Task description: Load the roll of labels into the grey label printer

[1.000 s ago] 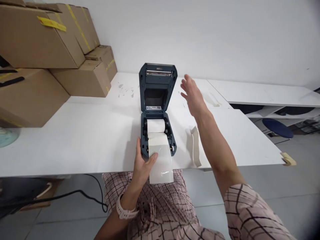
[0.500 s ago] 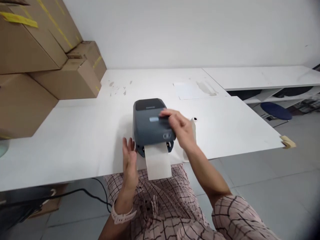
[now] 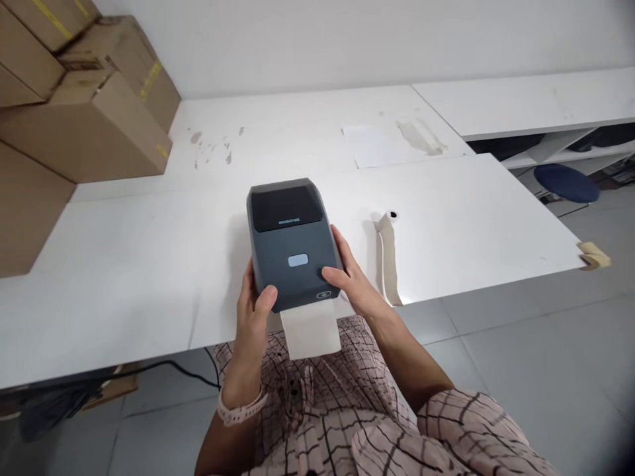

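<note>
A dark grey-blue label printer (image 3: 292, 244) is at the front of the white table, its lid down and a pale blue button on top. A strip of white paper (image 3: 312, 330) sticks out of its front over the table edge. My left hand (image 3: 253, 317) grips the printer's left front corner, thumb on the lid. On the opposite side, my right hand (image 3: 354, 281) holds it with the thumb on top and the fingers along the side. To the right of it lies a small partly unrolled paper roll (image 3: 389, 258), touched by neither hand.
Cardboard boxes (image 3: 94, 125) are stacked at the back left. A white sheet (image 3: 370, 145) lies toward the wall. A brown piece (image 3: 594, 256) wraps the table's right corner. A blue stool (image 3: 565, 182) stands beyond, and a black cable (image 3: 169, 363) hangs below the table.
The printer's lid has come down flat. My right hand has moved from the lid's top to the right side, and my left hand has closed on the left side. The camera view has shifted.
</note>
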### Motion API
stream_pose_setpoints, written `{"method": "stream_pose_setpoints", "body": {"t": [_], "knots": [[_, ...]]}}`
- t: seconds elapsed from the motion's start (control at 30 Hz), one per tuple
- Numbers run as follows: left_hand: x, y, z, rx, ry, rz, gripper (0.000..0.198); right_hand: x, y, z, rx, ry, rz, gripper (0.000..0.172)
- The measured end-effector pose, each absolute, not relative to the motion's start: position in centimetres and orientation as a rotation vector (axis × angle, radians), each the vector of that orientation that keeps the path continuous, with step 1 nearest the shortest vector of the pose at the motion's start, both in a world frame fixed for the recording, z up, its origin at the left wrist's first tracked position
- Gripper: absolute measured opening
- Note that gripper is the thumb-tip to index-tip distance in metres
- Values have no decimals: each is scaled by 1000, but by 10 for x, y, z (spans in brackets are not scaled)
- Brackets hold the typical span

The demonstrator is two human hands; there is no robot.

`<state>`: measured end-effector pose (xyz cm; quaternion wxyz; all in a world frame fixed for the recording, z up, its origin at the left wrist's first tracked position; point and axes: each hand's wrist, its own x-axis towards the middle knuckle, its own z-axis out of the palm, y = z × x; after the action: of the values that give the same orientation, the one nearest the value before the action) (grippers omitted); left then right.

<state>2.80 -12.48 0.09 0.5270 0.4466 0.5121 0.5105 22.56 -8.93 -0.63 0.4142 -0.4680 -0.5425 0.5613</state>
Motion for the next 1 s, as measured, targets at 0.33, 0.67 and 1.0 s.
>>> {"method": "stream_pose_setpoints", "body": {"t": [0.33, 0.67, 1.0], "knots": [[30, -134, -16, 1146, 1380, 1312, 72, 218, -92, -11, -1172, -1432, 1226, 97], [43, -191, -31, 976, 1374, 1064, 43, 213, -89, -24, -1158, -1365, 1174, 95], [45, -179, -6, 983, 1391, 1036, 39, 212, -95, -17, -1226, -1502, 963, 79]]}}
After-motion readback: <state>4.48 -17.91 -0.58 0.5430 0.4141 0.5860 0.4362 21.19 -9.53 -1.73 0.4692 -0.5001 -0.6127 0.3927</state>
